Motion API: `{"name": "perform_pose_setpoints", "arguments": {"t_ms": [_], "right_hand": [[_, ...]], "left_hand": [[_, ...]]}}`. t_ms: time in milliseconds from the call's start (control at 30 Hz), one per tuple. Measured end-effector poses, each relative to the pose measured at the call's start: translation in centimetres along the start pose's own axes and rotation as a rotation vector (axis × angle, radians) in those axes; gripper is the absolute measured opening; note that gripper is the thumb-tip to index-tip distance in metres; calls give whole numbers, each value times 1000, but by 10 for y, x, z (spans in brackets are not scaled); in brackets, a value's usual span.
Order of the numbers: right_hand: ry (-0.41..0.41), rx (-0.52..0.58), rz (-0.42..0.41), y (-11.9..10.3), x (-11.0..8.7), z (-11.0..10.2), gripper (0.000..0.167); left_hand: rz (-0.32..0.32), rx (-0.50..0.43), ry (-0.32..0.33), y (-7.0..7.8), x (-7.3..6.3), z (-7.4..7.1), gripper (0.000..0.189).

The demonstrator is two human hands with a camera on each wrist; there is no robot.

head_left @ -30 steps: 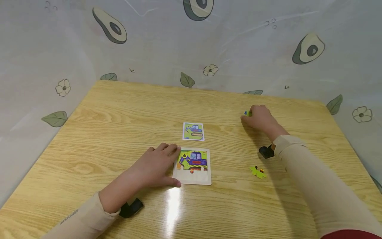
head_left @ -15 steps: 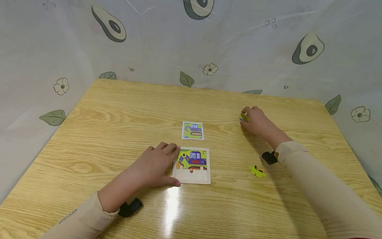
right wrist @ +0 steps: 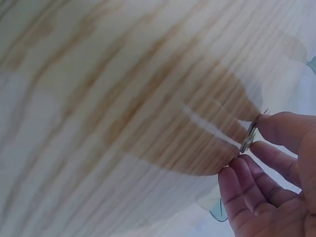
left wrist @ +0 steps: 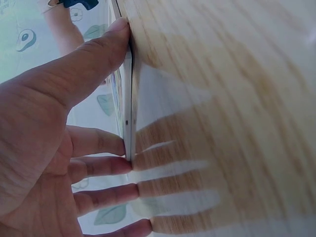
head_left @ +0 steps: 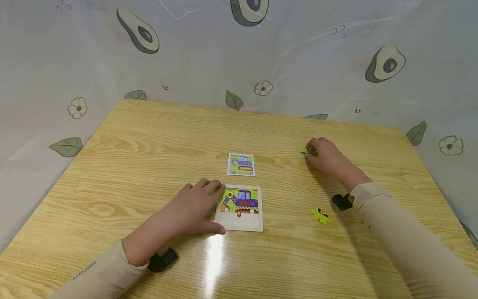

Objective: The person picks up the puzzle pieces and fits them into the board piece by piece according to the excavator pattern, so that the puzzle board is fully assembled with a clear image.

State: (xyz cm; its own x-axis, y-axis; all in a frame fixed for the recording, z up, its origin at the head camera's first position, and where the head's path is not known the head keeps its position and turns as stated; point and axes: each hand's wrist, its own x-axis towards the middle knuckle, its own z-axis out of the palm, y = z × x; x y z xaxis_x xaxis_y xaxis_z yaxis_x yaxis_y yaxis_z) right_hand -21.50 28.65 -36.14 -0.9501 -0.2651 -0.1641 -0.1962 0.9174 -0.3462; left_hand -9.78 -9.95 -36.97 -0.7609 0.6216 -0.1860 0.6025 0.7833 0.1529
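Note:
My left hand [head_left: 196, 209] rests at the left side of a square puzzle tray [head_left: 239, 227], its fingers spread and nearly straight. In the left wrist view the thumb and fingertips touch the edge of the tray [left wrist: 127, 118] and the table. A partly filled digger picture [head_left: 244, 201] lies in the tray's upper part; bare wood shows below. At the back right, my right hand [head_left: 328, 158] pinches a green-and-blue puzzle piece [head_left: 303, 150] between thumb and fingers, close to the table. The right wrist view shows this piece [right wrist: 249, 137] edge-on. Fingers hide part of it.
A small picture card [head_left: 241, 165] of the same digger lies behind the tray. A lime-green puzzle piece [head_left: 321, 216] with red and dark marks lies right of the tray. A patterned cloth [head_left: 198, 50] hangs behind the wooden table [head_left: 168, 133].
My right hand, with the puzzle piece pinched in it, has moved slightly toward me, and more of the piece shows now. The left hand and tray stay in place.

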Motion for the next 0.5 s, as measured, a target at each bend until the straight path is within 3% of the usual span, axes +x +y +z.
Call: {"name": "perform_pose_setpoints", "arguments": {"t_ms": [333, 500], "right_hand": [[-4, -41, -49, 3, 1, -1, 35], [-23, -6, -81, 5, 1, -1, 34]], "left_hand": [[-2, -5, -11, 0, 0, 0, 106], [-6, -6, -6, 0, 0, 2, 106]]}}
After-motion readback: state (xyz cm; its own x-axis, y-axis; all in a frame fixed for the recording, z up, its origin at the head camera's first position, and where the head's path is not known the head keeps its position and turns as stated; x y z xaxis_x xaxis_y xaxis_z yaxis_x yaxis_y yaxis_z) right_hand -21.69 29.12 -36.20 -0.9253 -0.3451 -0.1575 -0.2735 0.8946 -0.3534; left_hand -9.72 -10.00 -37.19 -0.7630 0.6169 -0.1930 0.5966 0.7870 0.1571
